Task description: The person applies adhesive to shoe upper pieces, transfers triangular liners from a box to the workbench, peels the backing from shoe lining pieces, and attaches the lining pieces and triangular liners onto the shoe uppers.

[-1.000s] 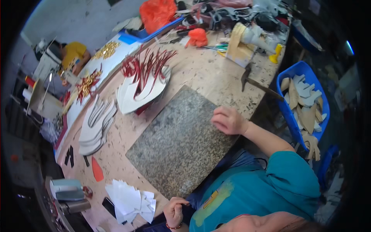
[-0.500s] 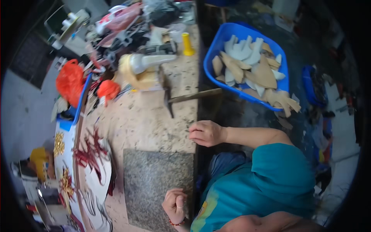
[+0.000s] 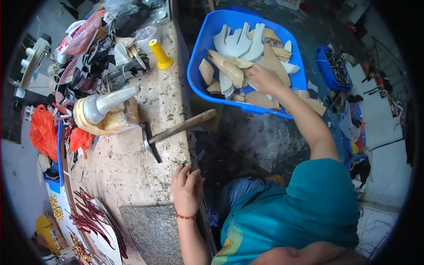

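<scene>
Shoe-upper pieces (image 3: 247, 66) — tan, cream and pale grey cut shapes — lie heaped loosely in a blue plastic tub (image 3: 196, 66) that sits low beside the workbench (image 3: 132, 168), on the person's right and well ahead of the body. The right hand (image 3: 263, 79) is reached out over the near part of the heap, palm down, fingers spread and touching the top pieces; whether it has closed on one cannot be told from this angle. The left hand (image 3: 187, 189) rests flat and empty on the bench's edge, fingers loosely open, well apart from the tub. The right hand is thus the nearer one by far — the heap lies directly under it, with the longest tan piece running roughly from upper left to lower right across the tub. On the bench, between the two hands, a hammer (image 3: 176, 130) lies with its wooden handle overhanging the edge toward the tub. Farther up stand a pale shoe last (image 3: 106, 104) and a yellow thread cone (image 3: 160, 54); a grey stone slab (image 3: 154, 234) lies just beside the left forearm.
</scene>
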Demonstrator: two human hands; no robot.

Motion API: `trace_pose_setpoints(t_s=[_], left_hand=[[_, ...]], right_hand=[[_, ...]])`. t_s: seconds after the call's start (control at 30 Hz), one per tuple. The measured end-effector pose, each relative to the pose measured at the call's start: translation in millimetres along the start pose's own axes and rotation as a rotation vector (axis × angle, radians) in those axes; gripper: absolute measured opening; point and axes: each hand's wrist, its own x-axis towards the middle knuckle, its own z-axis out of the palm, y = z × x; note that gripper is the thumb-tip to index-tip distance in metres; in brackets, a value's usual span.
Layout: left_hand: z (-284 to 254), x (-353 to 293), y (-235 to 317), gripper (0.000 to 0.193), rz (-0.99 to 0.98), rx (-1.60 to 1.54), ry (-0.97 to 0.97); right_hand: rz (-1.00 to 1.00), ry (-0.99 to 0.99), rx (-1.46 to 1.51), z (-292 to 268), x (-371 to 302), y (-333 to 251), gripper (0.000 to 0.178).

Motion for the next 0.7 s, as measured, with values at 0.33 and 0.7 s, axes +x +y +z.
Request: trace_pose_setpoints(t_s=[0.33, 0.7], left_hand=[[-1.7, -0.1, -13.4, 0.02, -0.139, -0.173, -0.026], [-2.3, -1.6, -13.6, 0.021, -0.155, -0.144, -0.021]], right_hand=[[0.388, -0.013, 0.128, 77.3, 65.4, 89.4, 0.079], [0.632, -0.239, 0.142, 120.2, 111.2, 54.4, 0.105]])
